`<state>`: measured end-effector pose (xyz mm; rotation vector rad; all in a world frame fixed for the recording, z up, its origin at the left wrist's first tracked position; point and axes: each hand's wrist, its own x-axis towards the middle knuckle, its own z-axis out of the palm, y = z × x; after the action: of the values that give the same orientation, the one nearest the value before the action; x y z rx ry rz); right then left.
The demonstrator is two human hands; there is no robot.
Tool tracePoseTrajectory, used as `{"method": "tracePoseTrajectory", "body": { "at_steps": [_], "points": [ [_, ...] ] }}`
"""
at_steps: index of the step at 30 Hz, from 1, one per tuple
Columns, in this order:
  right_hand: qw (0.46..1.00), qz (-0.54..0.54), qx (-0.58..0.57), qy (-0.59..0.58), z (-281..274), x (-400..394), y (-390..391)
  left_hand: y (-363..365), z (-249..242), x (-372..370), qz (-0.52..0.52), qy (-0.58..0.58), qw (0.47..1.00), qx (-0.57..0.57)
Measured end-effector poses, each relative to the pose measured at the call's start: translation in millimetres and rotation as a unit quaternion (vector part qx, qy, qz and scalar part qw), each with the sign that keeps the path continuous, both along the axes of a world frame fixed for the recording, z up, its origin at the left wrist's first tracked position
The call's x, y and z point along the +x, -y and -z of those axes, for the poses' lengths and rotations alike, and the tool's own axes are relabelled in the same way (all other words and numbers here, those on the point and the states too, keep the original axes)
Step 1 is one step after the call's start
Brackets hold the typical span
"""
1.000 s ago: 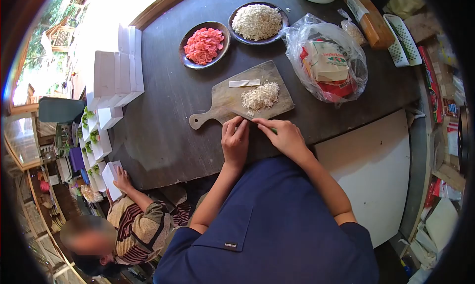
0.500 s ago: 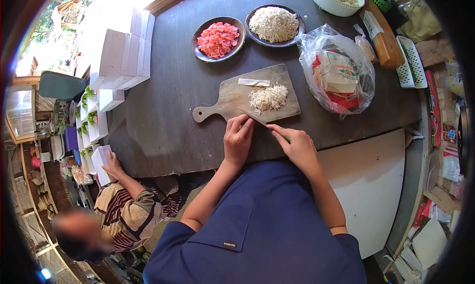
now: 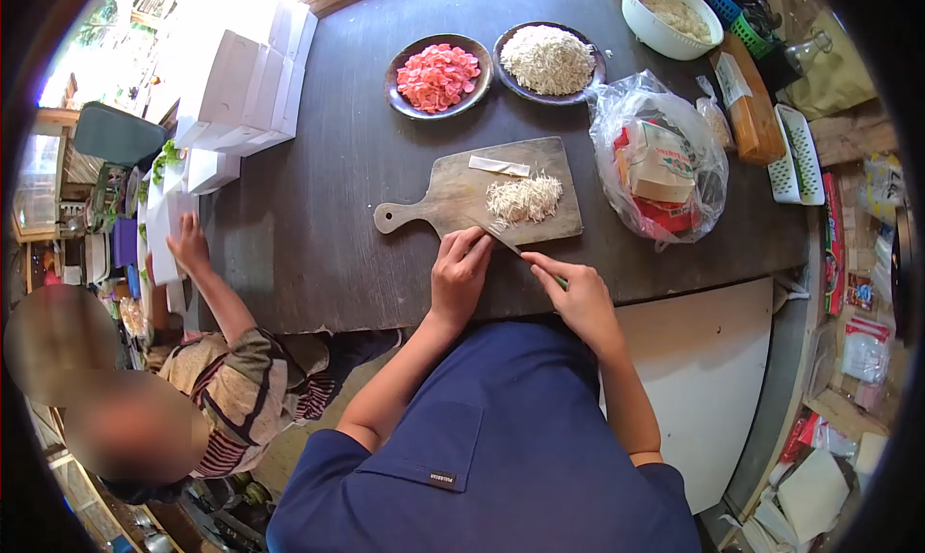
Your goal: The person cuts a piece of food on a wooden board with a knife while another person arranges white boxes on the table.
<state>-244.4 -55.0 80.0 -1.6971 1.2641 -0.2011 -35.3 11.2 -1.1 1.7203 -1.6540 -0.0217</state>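
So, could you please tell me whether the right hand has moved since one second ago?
Yes: the right hand has drawn back rightward, away from the wooden cutting board.

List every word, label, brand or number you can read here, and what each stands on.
"PULL&BEAR", as best it reads: small dark tag on the navy garment.
Too blurred to read: print on the package inside the clear plastic bag.
Too small to read: packets at the right.

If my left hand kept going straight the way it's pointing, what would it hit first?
Probably the blade of the knife, close by the left hand, then the cutting board with its pale shreds; depth is hard to judge.
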Motion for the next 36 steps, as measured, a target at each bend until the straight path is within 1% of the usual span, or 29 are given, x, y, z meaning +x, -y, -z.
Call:
{"method": "tracePoseTrajectory", "body": {
  "at_steps": [3,7,10,14,17,19,21,22,23,26,27,29,30,32,36],
  "points": [
    [1.000,0.010,-0.004,0.019,5,-4,-5,1,-2,1,0.004,-0.007,1.000,-0.005],
    [1.000,0.009,0.012,-0.002,14,-2,-4,1,4,0,-0.005,-0.012,1.000,-0.010],
    [0.998,0.013,-0.040,0.050,35,10,-4,-1,3,0,-0.006,-0.024,1.000,-0.004],
    [0.995,0.010,-0.055,0.083,49,26,6,-1,4,4,0.002,-0.006,1.000,-0.005],
    [0.995,0.001,-0.046,0.093,36,13,7,-2,6,3,0.000,-0.003,1.000,-0.012],
    [0.996,-0.014,-0.063,0.064,21,5,4,-2,6,2,-0.007,-0.003,1.000,-0.017],
    [0.999,-0.011,-0.037,0.028,12,-2,0,-2,6,1,-0.004,0.004,1.000,-0.016],
    [0.996,-0.011,-0.069,0.054,17,-5,-3,-2,6,1,-0.010,0.001,1.000,-0.020],
    [0.996,-0.016,-0.072,0.051,16,-7,-5,-3,6,1,-0.008,-0.007,1.000,-0.019],
    [0.999,0.006,-0.034,0.024,4,0,-9,-3,6,0,-0.007,-0.017,1.000,-0.015],
    [0.999,0.003,-0.034,0.023,14,2,-9,-4,6,0,-0.004,-0.019,1.000,-0.010],
    [0.991,-0.001,-0.078,0.110,45,4,-7,-4,7,1,-0.007,-0.016,1.000,-0.009],
    [0.991,0.000,-0.079,0.107,48,9,-5,-5,7,-1,-0.009,-0.011,1.000,-0.009],
    [0.995,0.012,0.016,0.097,50,22,4,-5,5,-1,-0.005,-0.012,1.000,-0.011],
    [0.993,0.012,-0.004,0.117,44,16,0,-6,6,2,-0.004,-0.021,1.000,-0.003]
  ]
}}
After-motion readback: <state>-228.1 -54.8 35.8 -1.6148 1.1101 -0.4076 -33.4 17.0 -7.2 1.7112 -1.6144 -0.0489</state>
